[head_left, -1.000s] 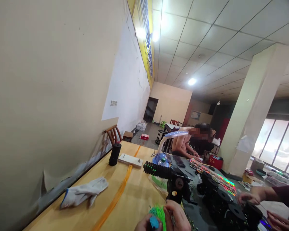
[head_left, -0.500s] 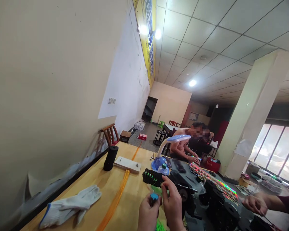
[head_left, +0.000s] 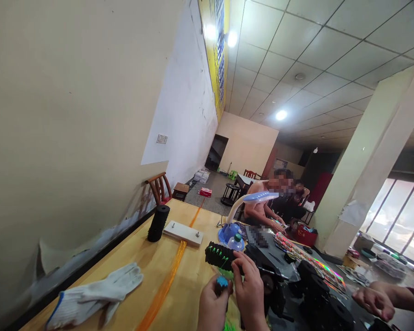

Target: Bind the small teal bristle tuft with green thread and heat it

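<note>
My left hand (head_left: 214,303) is closed round a small bundle with a blue tip (head_left: 222,281), which pokes up from between thumb and fingers. Just right of it, my right hand (head_left: 250,285) has thumb and fingers pinched together against the near end of a black ridged roller (head_left: 220,255). Bright green strands run in rows along that roller. What the right fingertips pinch is hidden. The roller joins a black clamp-like fixture (head_left: 271,282) at the table edge. Bright green strands (head_left: 229,326) also show below my hands.
On the wooden table (head_left: 124,250) are white gloves (head_left: 96,294), orange strands (head_left: 163,285) under a white bolted block (head_left: 183,233), a black cylinder (head_left: 158,223) and a blue desk lamp (head_left: 227,232). Black rollers (head_left: 317,294) stand right. A co-worker's hand (head_left: 374,299) is far right; another person sits beyond.
The view has shifted slightly. Both my hands hold nearly the same pose beside the roller. The co-worker's hand at the right has turned, its fingers now more spread.
</note>
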`<state>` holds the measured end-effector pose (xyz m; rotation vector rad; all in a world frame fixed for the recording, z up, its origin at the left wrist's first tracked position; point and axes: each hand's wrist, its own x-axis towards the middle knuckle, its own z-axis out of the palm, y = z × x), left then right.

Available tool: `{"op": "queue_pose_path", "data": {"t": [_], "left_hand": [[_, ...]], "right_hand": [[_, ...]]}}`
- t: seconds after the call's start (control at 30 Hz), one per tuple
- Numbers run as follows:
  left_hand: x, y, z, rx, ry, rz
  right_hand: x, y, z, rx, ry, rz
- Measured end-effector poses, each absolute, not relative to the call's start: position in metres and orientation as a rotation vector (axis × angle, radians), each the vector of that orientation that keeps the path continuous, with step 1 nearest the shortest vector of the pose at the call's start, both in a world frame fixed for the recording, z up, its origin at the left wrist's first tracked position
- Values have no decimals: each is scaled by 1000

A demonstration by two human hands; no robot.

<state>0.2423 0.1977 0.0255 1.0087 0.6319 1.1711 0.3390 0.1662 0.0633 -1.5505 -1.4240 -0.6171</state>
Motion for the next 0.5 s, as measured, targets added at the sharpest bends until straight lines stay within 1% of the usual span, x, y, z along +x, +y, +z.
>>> {"op": "queue_pose_path", "data": {"t": [0.33,0.5], "left_hand": [[242,199,28,1024,591,1132],[241,200,27,1024,606,1134]], "right_hand": [[338,169,67,-1571,-1425,-663],[337,169,69,-1587,-1429,-634]]}}
